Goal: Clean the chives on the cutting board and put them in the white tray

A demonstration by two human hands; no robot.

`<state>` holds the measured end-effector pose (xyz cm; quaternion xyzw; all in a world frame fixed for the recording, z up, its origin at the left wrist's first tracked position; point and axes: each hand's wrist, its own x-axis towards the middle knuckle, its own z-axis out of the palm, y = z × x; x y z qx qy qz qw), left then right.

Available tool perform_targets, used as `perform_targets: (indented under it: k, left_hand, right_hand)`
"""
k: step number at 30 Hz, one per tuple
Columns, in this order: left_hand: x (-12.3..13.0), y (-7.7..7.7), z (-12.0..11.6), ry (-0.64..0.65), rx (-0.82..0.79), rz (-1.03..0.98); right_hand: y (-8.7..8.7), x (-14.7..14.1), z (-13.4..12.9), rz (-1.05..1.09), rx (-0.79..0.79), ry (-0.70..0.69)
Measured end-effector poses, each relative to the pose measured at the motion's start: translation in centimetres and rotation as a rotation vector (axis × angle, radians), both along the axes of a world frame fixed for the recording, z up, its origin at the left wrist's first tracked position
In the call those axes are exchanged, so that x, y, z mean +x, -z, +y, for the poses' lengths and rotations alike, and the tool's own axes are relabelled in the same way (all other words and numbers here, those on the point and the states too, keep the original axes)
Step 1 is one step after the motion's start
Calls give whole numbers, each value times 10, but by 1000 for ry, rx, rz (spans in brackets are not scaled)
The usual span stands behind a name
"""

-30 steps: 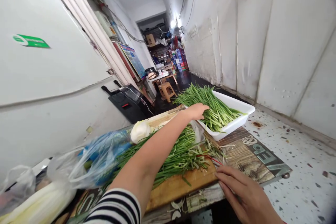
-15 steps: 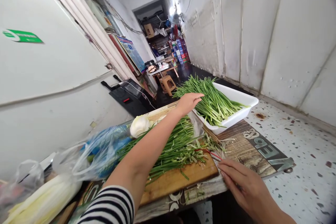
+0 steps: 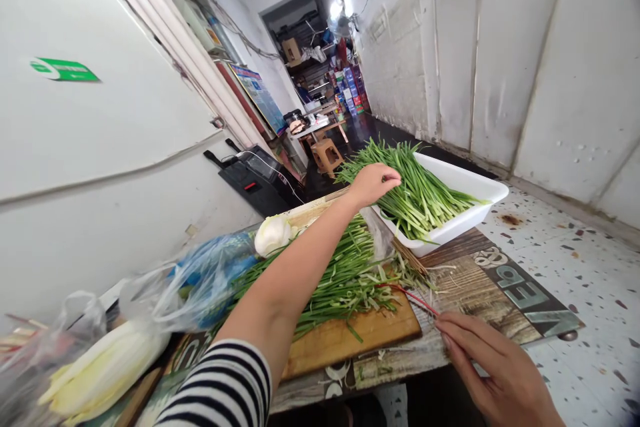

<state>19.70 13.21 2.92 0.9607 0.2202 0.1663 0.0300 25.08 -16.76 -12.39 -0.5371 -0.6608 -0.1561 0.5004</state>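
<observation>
My left hand (image 3: 375, 183) is over the left edge of a white plastic tub (image 3: 475, 217) piled with long green chives (image 3: 420, 200). Its fingers are curled together; whether anything is between them is hidden. Below my left forearm, more chives (image 3: 345, 277) lie loose on a wooden cutting board (image 3: 360, 340). At the table's near right, my right hand (image 3: 495, 363) pinches the end of a thin red strip (image 3: 417, 298) between thumb and fingers. The strip stretches back to the pale stalk ends on the board.
Trimmed scraps (image 3: 407, 270) lie between board and tub. On the left are a napa cabbage (image 3: 105, 367), a clear bag with blue contents (image 3: 210, 280) and a white cabbage end (image 3: 273, 235). The patterned table (image 3: 465, 287) ends at the right above a speckled floor (image 3: 590, 267).
The view has shifted slightly left, so the scene sits farther right. My left hand's fingers are more curled over the tub's edge. My right hand has drawn a little back, leaving more red strip showing.
</observation>
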Motion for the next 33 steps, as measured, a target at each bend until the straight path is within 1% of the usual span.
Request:
perform_targets:
  k: [2, 3, 6, 8, 11, 14, 16, 19, 20, 22, 24, 26, 27, 30, 33]
  left_hand:
    - [5, -2, -4, 64, -3, 83]
    - [8, -2, -6, 84, 24, 149]
    - [19, 2, -13, 72, 137, 346]
    - [24, 5, -17, 61, 186, 400]
    - [27, 6, -23, 46, 205, 326]
    - [21, 2, -33, -83, 161, 177]
    - [8, -1, -40, -187, 110, 73]
    - [-21, -5, -46, -332, 61, -76]
    - [-32, -5, -45, -363, 36, -104]
    - [-48, -1, -40, -358, -61, -91]
    - [-54, 7, -33, -297, -192, -66]
    - [-50, 18, -27, -243, -306, -106]
    - [-45, 22, -26, -232, -363, -154]
    - [-26, 30, -25, -235, -529, -275]
    - [-12, 29, -21, -245, -601, -320]
  right_hand:
    - [-3, -2, -1, -6, 11, -9]
    - [-4, -2, -1, -6, 13, -16]
    - [-4, -3, -3, 3, 10, -27]
    - [-1, -1, -5, 12, 13, -26]
    - [4, 4, -6, 15, 3, -29]
    - [4, 6, -4, -5, -2, -50]
    - [3, 2, -1, -20, 11, -70]
    - [1, -11, 2, -24, 9, -99]
    - [0, -17, 3, -25, -2, -116]
    - [-4, -26, 5, -30, -7, -156]
    - [-15, -31, 9, -48, -5, -182]
    - [-34, -30, 18, -110, -42, -167]
    - [-46, -28, 26, -164, -83, -138]
    - [-80, -19, 61, -400, -204, -20]
    - [-103, -7, 101, -551, -273, -2]
